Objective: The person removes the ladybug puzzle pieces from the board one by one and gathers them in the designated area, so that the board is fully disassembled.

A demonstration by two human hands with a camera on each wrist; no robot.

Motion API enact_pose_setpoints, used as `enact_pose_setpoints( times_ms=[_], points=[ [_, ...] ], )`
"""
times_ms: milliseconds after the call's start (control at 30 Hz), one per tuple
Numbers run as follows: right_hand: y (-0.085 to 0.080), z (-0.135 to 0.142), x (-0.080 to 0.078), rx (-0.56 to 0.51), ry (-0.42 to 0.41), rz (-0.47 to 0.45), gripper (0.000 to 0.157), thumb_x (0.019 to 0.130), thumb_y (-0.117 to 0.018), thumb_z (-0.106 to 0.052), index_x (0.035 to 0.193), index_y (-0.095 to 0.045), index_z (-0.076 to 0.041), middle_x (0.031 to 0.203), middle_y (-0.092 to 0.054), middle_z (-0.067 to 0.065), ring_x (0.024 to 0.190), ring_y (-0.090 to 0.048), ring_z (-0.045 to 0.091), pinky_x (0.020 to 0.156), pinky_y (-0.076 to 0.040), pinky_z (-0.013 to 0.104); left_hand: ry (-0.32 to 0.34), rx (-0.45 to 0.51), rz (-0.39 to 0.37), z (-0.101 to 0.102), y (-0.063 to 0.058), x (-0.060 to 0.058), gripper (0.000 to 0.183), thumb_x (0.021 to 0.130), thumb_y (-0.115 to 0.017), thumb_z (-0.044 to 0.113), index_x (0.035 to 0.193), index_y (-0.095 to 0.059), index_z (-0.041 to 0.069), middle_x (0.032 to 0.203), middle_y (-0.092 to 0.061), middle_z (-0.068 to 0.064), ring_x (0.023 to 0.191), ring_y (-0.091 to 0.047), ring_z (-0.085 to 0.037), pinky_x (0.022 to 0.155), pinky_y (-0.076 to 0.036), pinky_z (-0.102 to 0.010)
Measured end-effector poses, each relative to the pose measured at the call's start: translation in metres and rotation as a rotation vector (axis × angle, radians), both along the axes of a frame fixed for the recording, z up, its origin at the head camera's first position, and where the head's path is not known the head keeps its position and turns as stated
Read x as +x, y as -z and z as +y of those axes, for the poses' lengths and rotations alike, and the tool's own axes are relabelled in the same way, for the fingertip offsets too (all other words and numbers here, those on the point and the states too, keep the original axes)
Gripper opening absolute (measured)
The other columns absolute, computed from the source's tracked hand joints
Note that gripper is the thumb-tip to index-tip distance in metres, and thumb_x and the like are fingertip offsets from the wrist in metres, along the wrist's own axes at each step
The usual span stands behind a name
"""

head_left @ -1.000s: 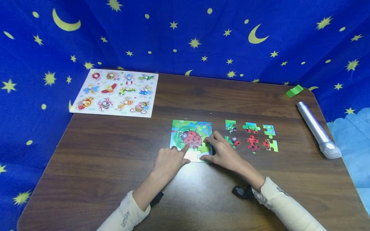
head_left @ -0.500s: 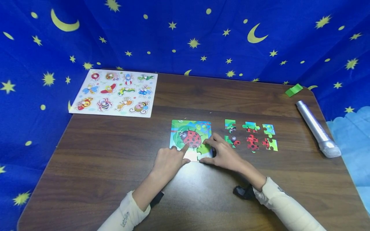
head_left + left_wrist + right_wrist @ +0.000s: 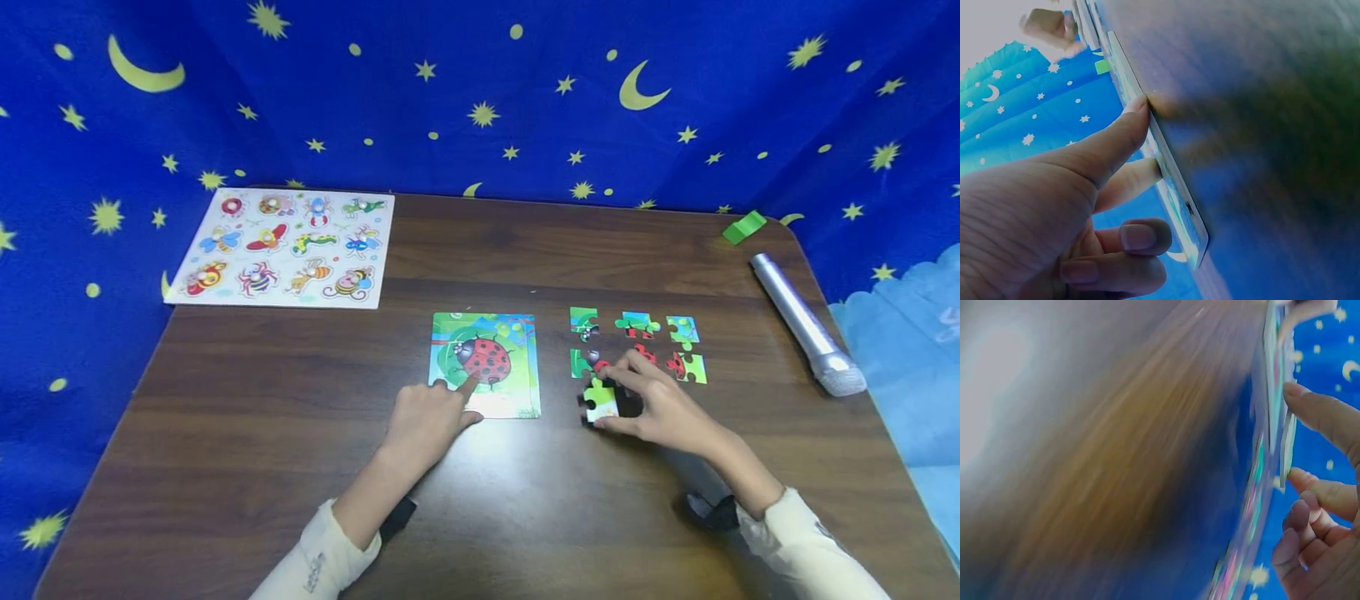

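A square ladybug puzzle board (image 3: 532, 367) lies near the middle of the table. My left hand (image 3: 423, 421) rests at its lower left, index fingertip down on the picture and thumb at the near edge. The left wrist view shows thumb and index touching the board (image 3: 1175, 200), with the other fingers bent. To the right of the board, my right hand (image 3: 669, 410) pinches a green and white puzzle piece (image 3: 602, 396) by opposite edges, between thumb and index finger. In the right wrist view that piece (image 3: 1287, 450) is edge-on, above the table.
Several loose puzzle pieces (image 3: 583, 322) lie in two rows right of the board, some partly behind my right hand. An insect peg puzzle (image 3: 281, 258) sits at the back left. At the right are a silver microphone (image 3: 806, 325) and a green block (image 3: 745, 227).
My right hand has carried the green and white piece rightward from the board to beside the loose pieces. The left hand keeps its place on the board. The head view has shifted slightly.
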State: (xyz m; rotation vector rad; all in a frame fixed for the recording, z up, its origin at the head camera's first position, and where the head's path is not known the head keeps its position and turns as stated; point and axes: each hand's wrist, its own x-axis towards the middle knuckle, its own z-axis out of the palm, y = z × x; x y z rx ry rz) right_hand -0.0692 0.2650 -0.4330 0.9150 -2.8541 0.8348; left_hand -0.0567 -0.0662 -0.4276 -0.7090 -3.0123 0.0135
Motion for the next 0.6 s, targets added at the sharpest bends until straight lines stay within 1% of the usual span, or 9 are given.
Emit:
enact_pose_setpoints(
  times_ms=[133,267,333,500,600],
  points=[
    [-0.002,0.03,0.006,0.029,0.042,0.024,0.06,0.064,-0.093,-0.02,0.115,-0.069,-0.001,0.098,-0.052,-0.003,0.087,-0.047,0.007,0.072,-0.04,0.021,-0.003,0.002,-0.002,-0.001,0.001,0.0,0.053,0.085,-0.067,0.059,0.127,-0.069,0.027,0.052,-0.048,-0.002,0.046,-0.046,-0.016,0.041,-0.033,-0.031],
    [-0.007,0.057,0.012,0.071,0.084,0.056,0.061,0.062,-0.094,-0.019,0.114,-0.07,-0.001,0.098,-0.054,-0.003,0.087,-0.048,0.006,0.073,-0.039,0.02,-0.001,0.003,0.005,-0.001,0.001,0.0,0.054,0.085,-0.066,0.059,0.127,-0.069,0.027,0.051,-0.048,-0.001,0.043,-0.043,-0.015,0.041,-0.032,-0.03],
    [-0.009,0.068,0.014,0.094,0.101,0.063,0.06,0.061,-0.094,-0.02,0.114,-0.071,-0.002,0.097,-0.054,-0.004,0.083,-0.047,0.005,0.07,-0.037,0.018,0.001,0.004,0.002,-0.001,0.001,-0.001,0.054,0.085,-0.066,0.06,0.127,-0.069,0.027,0.051,-0.047,-0.001,0.043,-0.041,-0.014,0.041,-0.031,-0.03],
    [-0.011,0.092,0.02,0.143,0.131,0.036,0.059,0.062,-0.094,-0.02,0.114,-0.072,-0.004,0.095,-0.051,-0.007,0.08,-0.044,0.003,0.068,-0.034,0.016,0.0,0.002,-0.028,0.0,0.0,0.0,0.053,0.086,-0.065,0.059,0.129,-0.068,0.026,0.051,-0.047,-0.001,0.046,-0.047,-0.016,0.041,-0.033,-0.031],
    [-0.01,0.101,0.023,0.183,0.153,0.019,0.058,0.064,-0.093,-0.022,0.115,-0.072,-0.005,0.096,-0.05,-0.008,0.08,-0.044,0.002,0.068,-0.035,0.018,-0.001,0.01,-0.034,0.0,0.0,0.0,0.052,0.086,-0.066,0.058,0.128,-0.068,0.026,0.051,-0.046,-0.002,0.047,-0.05,-0.018,0.041,-0.035,-0.032]
  ],
)
